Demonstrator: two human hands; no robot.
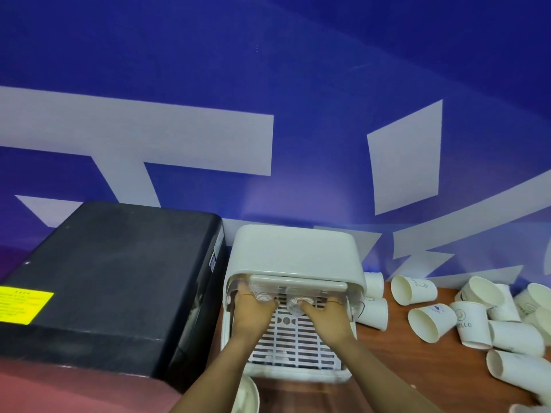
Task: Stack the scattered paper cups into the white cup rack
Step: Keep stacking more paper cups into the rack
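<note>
The white cup rack [293,254] stands in the middle of the wooden table, its domed cover raised over a slatted tray [293,344]. Both of my hands reach in under the cover. My left hand [253,312] grips a pale ribbed cup [262,293] at the tray's back left. My right hand [326,315] grips a second cup [296,307] just right of it. The fingertips are partly hidden by the cover's front bar. Several white paper cups [413,290] lie scattered on their sides to the right of the rack.
A big black machine [113,281] with a yellow label stands tight against the rack's left side. A blue and white wall runs behind. One more white cup [246,394] sits at the near edge below the rack. Bare wooden table [387,359] shows between rack and cups.
</note>
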